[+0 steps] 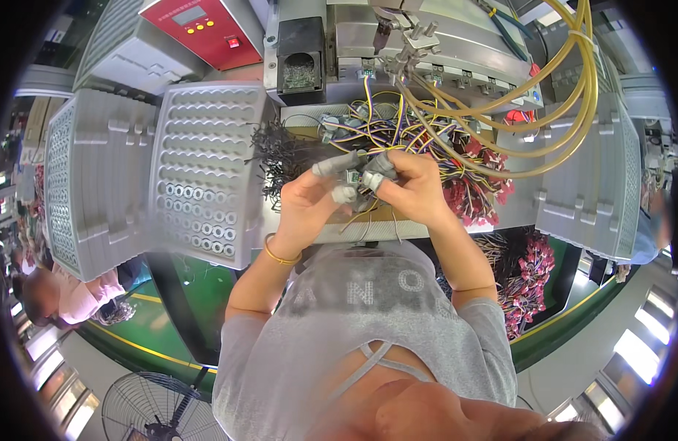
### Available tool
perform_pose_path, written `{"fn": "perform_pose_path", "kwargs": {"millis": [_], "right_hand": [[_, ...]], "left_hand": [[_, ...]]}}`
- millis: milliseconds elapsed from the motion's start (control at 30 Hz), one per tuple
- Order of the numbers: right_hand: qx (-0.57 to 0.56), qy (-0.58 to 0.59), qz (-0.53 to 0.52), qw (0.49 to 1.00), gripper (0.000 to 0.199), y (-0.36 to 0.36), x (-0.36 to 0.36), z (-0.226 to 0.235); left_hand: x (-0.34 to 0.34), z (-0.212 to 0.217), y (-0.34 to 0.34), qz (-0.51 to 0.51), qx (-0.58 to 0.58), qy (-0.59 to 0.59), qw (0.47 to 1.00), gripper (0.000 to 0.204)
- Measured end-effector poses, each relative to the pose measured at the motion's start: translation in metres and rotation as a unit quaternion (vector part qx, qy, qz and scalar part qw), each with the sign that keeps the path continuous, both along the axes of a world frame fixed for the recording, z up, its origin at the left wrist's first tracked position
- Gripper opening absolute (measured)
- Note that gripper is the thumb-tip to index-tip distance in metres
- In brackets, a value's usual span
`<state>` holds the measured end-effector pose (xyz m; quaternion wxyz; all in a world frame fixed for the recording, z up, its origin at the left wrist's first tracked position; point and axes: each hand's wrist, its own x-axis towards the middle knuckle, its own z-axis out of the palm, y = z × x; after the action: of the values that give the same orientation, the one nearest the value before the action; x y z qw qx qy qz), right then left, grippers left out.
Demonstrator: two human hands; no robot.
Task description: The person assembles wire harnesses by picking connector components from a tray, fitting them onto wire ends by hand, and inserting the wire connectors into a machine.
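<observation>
My left hand [315,192] and my right hand [412,184] meet over the front of the bench, grey covers on several fingertips. Between them is a small green circuit board [354,176], pinched by the fingers of both hands. Thin wires run close by, but the fingers hide where they join it. Just beyond lies a tangle of yellow, white and dark wires [401,132]. Black wire ends [274,158] spread out left of my hands, and red connectors [475,202] lie to the right. Another small board [366,73] sits at the front of the metal fixture.
A grey tray [252,220] of ring-shaped parts stands at left, beside stacked trays [96,176]. More trays [585,176] stand at right. Yellowish tubes [590,81] loop over the bench's right side. Behind are a red control box [207,33], a black box [301,44] and pliers [507,33].
</observation>
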<state>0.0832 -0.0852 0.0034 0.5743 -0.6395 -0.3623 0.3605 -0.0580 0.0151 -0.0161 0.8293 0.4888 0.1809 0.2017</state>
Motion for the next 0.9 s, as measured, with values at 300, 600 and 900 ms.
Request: {"fn": "perform_pose_path", "kwargs": {"millis": [300, 600, 900], "right_hand": [[-0.024, -0.165, 0.048, 0.985, 0.014, 0.000, 0.005, -0.002], [-0.046, 0.119, 0.037, 0.991, 0.015, -0.009, 0.015, 0.013], [0.112, 0.055, -0.397, 0.909, 0.012, -0.020, 0.096, -0.023]], "left_hand": [[0.014, 0.005, 0.001, 0.024, 0.091, 0.015, 0.995, 0.025], [0.036, 0.006, -0.012, -0.033, -0.169, -0.039, 0.984, 0.029], [0.042, -0.049, -0.035, 0.002, 0.654, 0.117, 0.748, 0.043]]}}
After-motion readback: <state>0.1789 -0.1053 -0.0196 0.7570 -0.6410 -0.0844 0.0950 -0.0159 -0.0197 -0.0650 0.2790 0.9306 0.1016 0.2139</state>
